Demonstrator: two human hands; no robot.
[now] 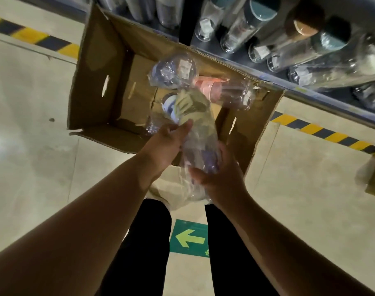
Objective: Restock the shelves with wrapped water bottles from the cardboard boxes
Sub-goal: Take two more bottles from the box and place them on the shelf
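At the bottom of the view, the person's black trousers point(148, 248) stand on the pale concrete floor point(33, 167), with a green arrow sign point(189, 238) stuck to it between the legs. Both bare forearms reach forward over an open cardboard box point(97, 82). The right hand point(220, 178) cups the lower end of a plastic-wrapped water bottle point(199, 146), fingers curled around it from the right. The left hand point(169, 144) presses against the same bottle's left side, fingers closed on the crinkled wrap. The bottle has an olive-green top and is held above the box's near edge. Inside the box lie more wrapped bottles: one with a pink lid point(223, 91) and one with a bluish top point(173, 71). Beyond the box, a shelf point(310, 97) holds rows of clear wrapped bottles point(246, 28). Yellow-black hazard tape point(39, 39) runs across the floor.
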